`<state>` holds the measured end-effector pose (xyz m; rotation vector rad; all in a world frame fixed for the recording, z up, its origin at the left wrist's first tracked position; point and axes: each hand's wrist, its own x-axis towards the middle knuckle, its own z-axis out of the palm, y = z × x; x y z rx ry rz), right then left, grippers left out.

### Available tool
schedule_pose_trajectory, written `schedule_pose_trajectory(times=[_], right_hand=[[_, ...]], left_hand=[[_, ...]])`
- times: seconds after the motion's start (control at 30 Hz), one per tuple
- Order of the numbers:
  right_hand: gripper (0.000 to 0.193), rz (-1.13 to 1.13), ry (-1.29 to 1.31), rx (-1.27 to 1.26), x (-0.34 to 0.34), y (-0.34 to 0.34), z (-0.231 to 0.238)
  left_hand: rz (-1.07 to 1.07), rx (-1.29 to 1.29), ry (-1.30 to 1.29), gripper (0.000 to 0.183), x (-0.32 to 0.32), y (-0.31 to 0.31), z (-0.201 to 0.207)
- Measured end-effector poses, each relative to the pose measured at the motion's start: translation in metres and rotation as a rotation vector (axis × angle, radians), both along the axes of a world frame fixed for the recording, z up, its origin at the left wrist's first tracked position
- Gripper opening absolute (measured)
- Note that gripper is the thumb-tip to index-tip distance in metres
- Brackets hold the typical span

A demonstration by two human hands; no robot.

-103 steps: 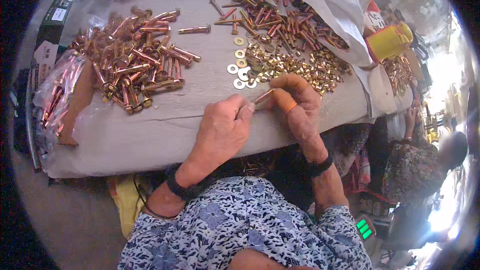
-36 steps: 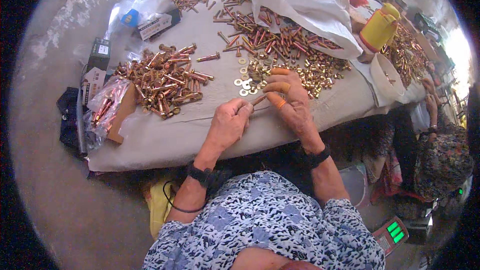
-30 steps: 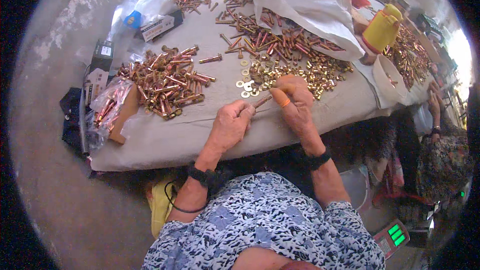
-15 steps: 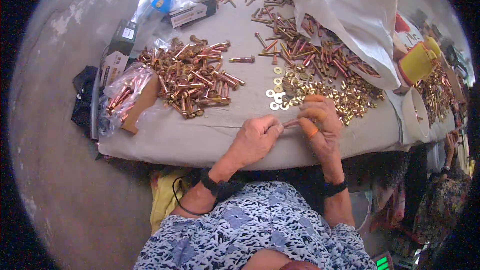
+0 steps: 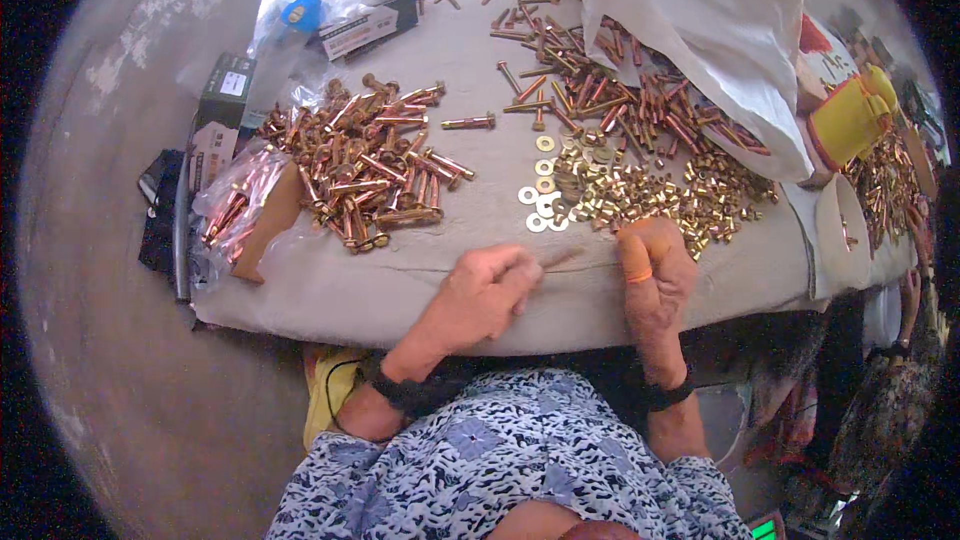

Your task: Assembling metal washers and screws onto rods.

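Observation:
My left hand (image 5: 478, 295) is closed around one end of a slim bolt (image 5: 562, 257), whose shaft sticks out to the right, slightly blurred. At the near edge of a heap of small brass-coloured sleeves (image 5: 640, 190), my right hand (image 5: 660, 280) has its fingers curled together. Orange covers (image 5: 640, 250) wrap some of its fingers. Whatever lies between those fingertips is hidden. Several flat washers (image 5: 536, 224) lie left of the heap. Behind the sleeves spreads a pile of loose bolts (image 5: 640, 120).
Assembled anchor bolts (image 5: 370, 170) are heaped at the left, with a single one (image 5: 468, 123) apart. Beside them are a plastic bag of bolts (image 5: 235, 200) and dark boxes (image 5: 225, 90). A white sack (image 5: 700, 40) and yellow container (image 5: 850, 120) stand right. Another person's hand (image 5: 915, 225) shows far right.
My hands have drawn apart. The left moved left and nearer with the bolt; the right let go of the bolt and shifted right to the edge of the sleeve heap.

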<state>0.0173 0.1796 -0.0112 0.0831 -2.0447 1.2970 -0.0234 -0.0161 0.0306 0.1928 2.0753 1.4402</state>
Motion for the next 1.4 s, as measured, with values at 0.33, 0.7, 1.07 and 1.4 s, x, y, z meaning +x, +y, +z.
schedule_pose_trajectory(times=[0.33,0.7,1.07,1.4], right_hand=[[0.009,0.045,-0.040,-0.007,-0.002,0.002,-0.002],[0.012,0.085,-0.022,0.032,-0.003,0.004,0.001],[0.016,0.154,0.065,0.064,-0.005,0.007,-0.004],[0.011,0.210,-0.003,0.076,-0.003,0.009,0.001]], left_hand=[[0.398,-0.717,1.014,0.030,-0.067,-0.074,0.058],[-0.430,-0.957,1.128,0.031,-0.148,0.012,0.026],[-0.775,-1.171,1.125,0.012,-0.158,-0.007,0.015],[-0.416,-0.962,1.033,0.033,-0.198,0.037,0.029]])
